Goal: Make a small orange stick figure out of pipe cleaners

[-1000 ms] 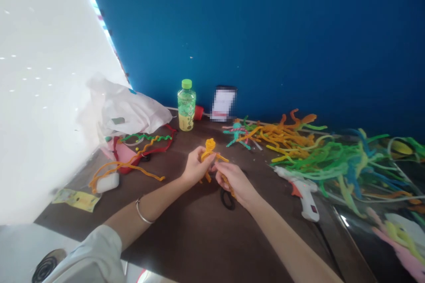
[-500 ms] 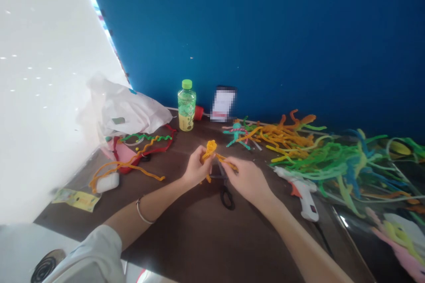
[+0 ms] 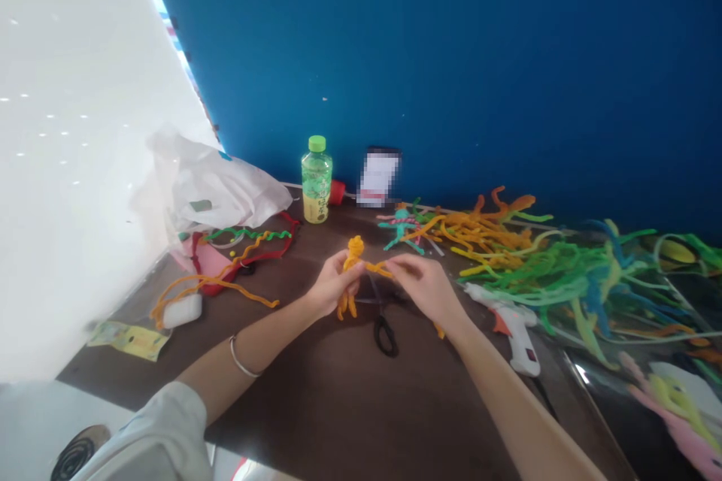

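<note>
Above the dark brown table (image 3: 338, 406) I hold a small orange pipe-cleaner figure (image 3: 355, 255) with a looped head. My left hand (image 3: 330, 287) pinches its body, with its legs hanging below the fingers. My right hand (image 3: 426, 287) is closed on an orange strand that runs sideways from the figure. Black-handled scissors (image 3: 383, 323) lie on the table just under my hands.
A white glue gun (image 3: 516, 331) lies right of my hands, beside a big pile of green, orange and yellow pipe cleaners (image 3: 564, 263). A teal figure (image 3: 403, 229), a green-capped bottle (image 3: 316, 180), a white plastic bag (image 3: 219, 188) and loose orange strands (image 3: 214, 282) sit behind and left.
My right hand has risen from low beside the figure to level with it and pulled the orange strand out to the right. My left hand has kept its hold.
</note>
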The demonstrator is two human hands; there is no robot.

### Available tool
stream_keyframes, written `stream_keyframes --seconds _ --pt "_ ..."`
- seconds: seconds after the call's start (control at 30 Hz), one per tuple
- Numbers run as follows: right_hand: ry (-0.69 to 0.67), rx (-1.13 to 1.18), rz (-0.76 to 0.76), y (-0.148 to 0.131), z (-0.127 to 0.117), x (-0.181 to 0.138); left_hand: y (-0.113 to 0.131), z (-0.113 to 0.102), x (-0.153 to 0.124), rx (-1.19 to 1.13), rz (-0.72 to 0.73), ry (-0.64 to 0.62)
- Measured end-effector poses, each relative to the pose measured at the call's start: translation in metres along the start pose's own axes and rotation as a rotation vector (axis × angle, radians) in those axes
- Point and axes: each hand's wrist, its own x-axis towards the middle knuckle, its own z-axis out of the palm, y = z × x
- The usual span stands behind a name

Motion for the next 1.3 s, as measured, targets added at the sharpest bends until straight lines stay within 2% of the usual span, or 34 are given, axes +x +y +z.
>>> stream_keyframes --seconds 0.17,0.33,0.47,0.6,0.73,0.83,1.0,1.17,1.3 --pt "-0.038 0.305 0.225 0.005 0.013 -0.002 0.002 -0.002 0.001 -0.032 -0.068 0.002" --pt "-0.063 0.563 0.373 0.004 0.026 -0.008 0.001 -0.003 0.002 -0.043 -0.102 0.018" --pt "-0.136 0.675 0.423 0.005 0.039 -0.014 0.002 -0.001 0.001 -0.036 -0.077 0.062" --pt "-0.170 0.680 0.407 0.002 0.050 -0.018 -0.001 0.000 0.002 -0.023 -0.002 0.141" --pt "-0.179 0.558 0.346 -0.005 0.050 -0.019 -0.004 0.000 0.003 0.042 0.038 0.184" --pt "-0.190 0.393 0.222 -0.009 0.044 -0.020 -0.003 0.001 0.003 0.081 0.050 0.204" --pt "-0.172 -0.076 -0.011 -0.013 0.031 -0.019 -0.002 0.001 0.002 0.126 0.055 0.236" --pt "-0.191 -0.520 -0.091 -0.022 0.017 -0.019 -0.005 0.000 0.003 0.197 0.054 0.235" --pt "-0.116 -0.768 -0.225 -0.026 0.006 -0.016 -0.004 0.001 0.002 0.195 0.029 0.194"
